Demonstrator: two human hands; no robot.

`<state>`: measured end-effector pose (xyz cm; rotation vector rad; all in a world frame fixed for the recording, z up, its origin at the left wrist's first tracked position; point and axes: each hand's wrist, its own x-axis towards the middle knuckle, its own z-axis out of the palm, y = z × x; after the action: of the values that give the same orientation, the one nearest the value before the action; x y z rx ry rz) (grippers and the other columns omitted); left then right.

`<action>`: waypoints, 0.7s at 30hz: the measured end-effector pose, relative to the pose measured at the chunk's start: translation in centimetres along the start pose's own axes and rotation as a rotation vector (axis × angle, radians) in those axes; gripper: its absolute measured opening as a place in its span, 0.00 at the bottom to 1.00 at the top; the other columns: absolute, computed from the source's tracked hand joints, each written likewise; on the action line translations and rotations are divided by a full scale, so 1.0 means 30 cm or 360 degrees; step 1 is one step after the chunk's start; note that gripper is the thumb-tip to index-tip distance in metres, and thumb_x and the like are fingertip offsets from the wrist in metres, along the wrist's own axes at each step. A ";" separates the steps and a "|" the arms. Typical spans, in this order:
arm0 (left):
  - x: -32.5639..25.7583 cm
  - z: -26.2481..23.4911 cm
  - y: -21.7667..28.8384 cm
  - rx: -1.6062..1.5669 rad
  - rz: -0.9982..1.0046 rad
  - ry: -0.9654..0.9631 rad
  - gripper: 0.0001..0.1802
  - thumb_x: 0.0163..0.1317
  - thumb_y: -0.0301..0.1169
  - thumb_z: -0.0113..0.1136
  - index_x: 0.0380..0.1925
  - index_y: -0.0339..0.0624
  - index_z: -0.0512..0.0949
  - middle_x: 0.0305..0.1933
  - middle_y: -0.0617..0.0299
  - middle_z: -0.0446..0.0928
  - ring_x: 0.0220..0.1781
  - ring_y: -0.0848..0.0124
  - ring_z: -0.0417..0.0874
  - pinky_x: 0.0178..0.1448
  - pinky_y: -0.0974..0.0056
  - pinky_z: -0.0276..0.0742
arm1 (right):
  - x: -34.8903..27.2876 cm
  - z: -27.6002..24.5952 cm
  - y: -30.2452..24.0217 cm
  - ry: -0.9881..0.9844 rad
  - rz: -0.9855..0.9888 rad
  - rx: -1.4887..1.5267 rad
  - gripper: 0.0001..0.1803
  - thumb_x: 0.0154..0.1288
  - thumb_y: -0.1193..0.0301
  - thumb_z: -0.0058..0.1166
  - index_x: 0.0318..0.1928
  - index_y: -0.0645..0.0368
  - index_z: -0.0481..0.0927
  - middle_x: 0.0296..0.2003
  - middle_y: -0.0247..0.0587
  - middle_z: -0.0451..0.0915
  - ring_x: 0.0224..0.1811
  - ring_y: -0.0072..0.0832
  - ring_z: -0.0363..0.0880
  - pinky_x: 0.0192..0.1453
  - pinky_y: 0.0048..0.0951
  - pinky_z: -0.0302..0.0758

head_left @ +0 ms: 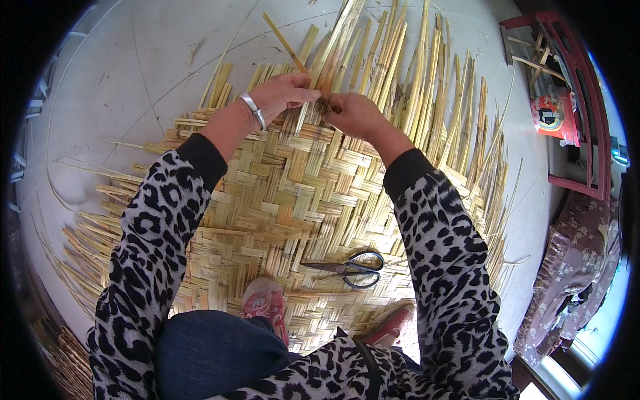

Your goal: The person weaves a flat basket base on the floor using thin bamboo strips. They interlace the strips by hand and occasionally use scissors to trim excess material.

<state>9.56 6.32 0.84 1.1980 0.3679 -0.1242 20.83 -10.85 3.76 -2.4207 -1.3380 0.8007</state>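
A woven mat of flat, yellowish split reed strips spreads before me, with long loose ends fanning out beyond its far edge. Close together at that edge, both my hands work over a bundle of pale strips. Fingers and thumb of my left hand, which wears a silver bangle, are closed at the bundle's left side. A short brown strip slants up past it. My right hand pinches a dark, frayed strip end at the bundle's base; the fingertips partly hide it.
Black-handled scissors lie on the mat near my red shoes. Beyond the mat is a pale floor. On the right stand a dark red wooden frame, a red package and a fringed patterned cloth.
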 end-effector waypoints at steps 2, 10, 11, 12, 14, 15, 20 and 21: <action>-0.031 0.007 -0.008 -0.0078 0.0036 0.0166 0.18 0.61 0.33 0.66 0.50 0.42 0.79 0.33 0.71 0.77 0.33 0.81 0.72 0.43 0.73 0.71 | 0.023 -0.015 0.006 -0.0132 0.0031 0.0099 0.19 0.58 0.61 0.60 0.45 0.61 0.81 0.30 0.46 0.82 0.33 0.39 0.81 0.42 0.38 0.76; -0.125 0.041 -0.008 0.0492 0.0113 0.0850 0.12 0.64 0.31 0.61 0.46 0.43 0.83 0.37 0.69 0.83 0.36 0.80 0.82 0.37 0.71 0.79 | 0.043 -0.050 0.027 -0.0391 0.0193 0.0470 0.19 0.60 0.65 0.60 0.50 0.61 0.82 0.38 0.51 0.84 0.38 0.37 0.85 0.44 0.37 0.80; -0.136 0.053 -0.007 0.0519 0.0174 0.0858 0.12 0.64 0.29 0.59 0.47 0.42 0.83 0.34 0.68 0.82 0.32 0.79 0.81 0.35 0.71 0.78 | 0.042 -0.050 0.032 -0.0396 0.0201 0.0547 0.18 0.60 0.66 0.60 0.49 0.61 0.82 0.38 0.51 0.84 0.38 0.36 0.85 0.43 0.36 0.81; -0.146 0.067 -0.004 0.0521 0.0243 0.0879 0.13 0.63 0.27 0.58 0.47 0.41 0.83 0.31 0.67 0.81 0.28 0.78 0.79 0.32 0.71 0.76 | 0.042 -0.049 0.035 -0.0410 0.0236 0.0629 0.17 0.60 0.67 0.60 0.49 0.62 0.82 0.37 0.51 0.84 0.37 0.35 0.85 0.43 0.36 0.82; -0.171 0.089 0.007 0.0551 0.0282 0.0878 0.14 0.63 0.25 0.56 0.48 0.40 0.82 0.27 0.64 0.81 0.25 0.78 0.78 0.30 0.72 0.75 | 0.046 -0.045 0.041 -0.0444 0.0234 0.0671 0.17 0.61 0.67 0.59 0.48 0.63 0.81 0.37 0.51 0.84 0.37 0.35 0.85 0.43 0.34 0.82; -0.184 0.095 0.015 0.0576 0.0253 0.0858 0.14 0.63 0.25 0.55 0.48 0.40 0.82 0.27 0.63 0.81 0.25 0.78 0.79 0.30 0.72 0.75 | 0.048 -0.043 0.044 -0.0457 0.0285 0.0683 0.17 0.61 0.67 0.58 0.48 0.64 0.81 0.37 0.51 0.84 0.37 0.35 0.85 0.43 0.33 0.82; -0.220 0.044 0.059 0.1033 -0.0116 0.0583 0.16 0.65 0.29 0.51 0.52 0.43 0.79 0.29 0.58 0.83 0.27 0.72 0.82 0.33 0.66 0.78 | 0.046 -0.025 0.053 -0.0396 0.0243 0.0713 0.16 0.63 0.68 0.56 0.48 0.63 0.81 0.36 0.49 0.85 0.37 0.34 0.85 0.44 0.34 0.82; -0.203 0.031 0.062 0.1281 0.0028 0.0638 0.16 0.66 0.30 0.51 0.52 0.42 0.79 0.30 0.59 0.83 0.28 0.70 0.83 0.36 0.65 0.78 | 0.046 -0.021 0.051 -0.0373 0.0263 0.0719 0.16 0.63 0.68 0.55 0.48 0.63 0.81 0.36 0.48 0.85 0.37 0.34 0.85 0.44 0.34 0.82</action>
<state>4.60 5.55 4.86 2.0315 0.6940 -0.0095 22.84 -10.49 3.08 -2.1399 -0.9049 1.3052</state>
